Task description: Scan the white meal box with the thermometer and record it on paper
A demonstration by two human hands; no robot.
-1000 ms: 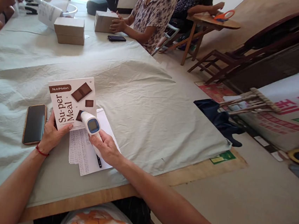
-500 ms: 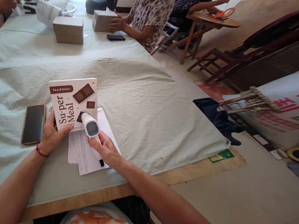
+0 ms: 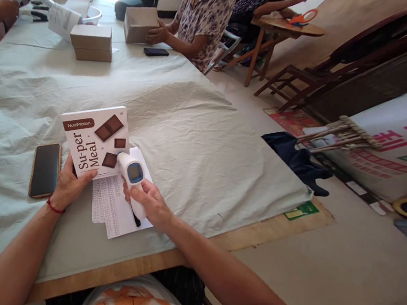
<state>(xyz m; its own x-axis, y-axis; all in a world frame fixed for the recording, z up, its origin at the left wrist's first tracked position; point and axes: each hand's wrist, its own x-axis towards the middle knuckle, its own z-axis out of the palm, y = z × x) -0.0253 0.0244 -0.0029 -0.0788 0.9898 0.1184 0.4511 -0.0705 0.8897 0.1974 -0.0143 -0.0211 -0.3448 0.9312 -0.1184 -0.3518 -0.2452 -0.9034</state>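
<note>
My left hand [image 3: 71,183] grips the lower left corner of a white box [image 3: 82,143] printed "NutriMotion Su-per Meal" with brown chocolate squares, tilted up above the table. In my right hand [image 3: 150,202] is a white infrared thermometer [image 3: 129,164] with a blue-rimmed screen. Its front end points toward the box's lower right part; whether they touch I cannot tell. Under both lie handwritten sheets of paper [image 3: 113,225]. A black pen [image 3: 135,219] shows partly beneath the thermometer's handle. Left of my left hand rests a phone [image 3: 45,171] in a brown-edged case.
A pale cloth [image 3: 187,170] covers the table. Farther back stand a cardboard box [image 3: 91,48], a dark case [image 3: 129,7] and another phone [image 3: 156,52]. Across the table a person's hands [image 3: 157,34] hold another cardboard box [image 3: 140,24]. Dark blue fabric [image 3: 293,156] hangs past the right edge.
My right hand has drawn the thermometer slightly right and back from the box's printed face. The box has shifted a little left. The person across has tilted up their cardboard box.
</note>
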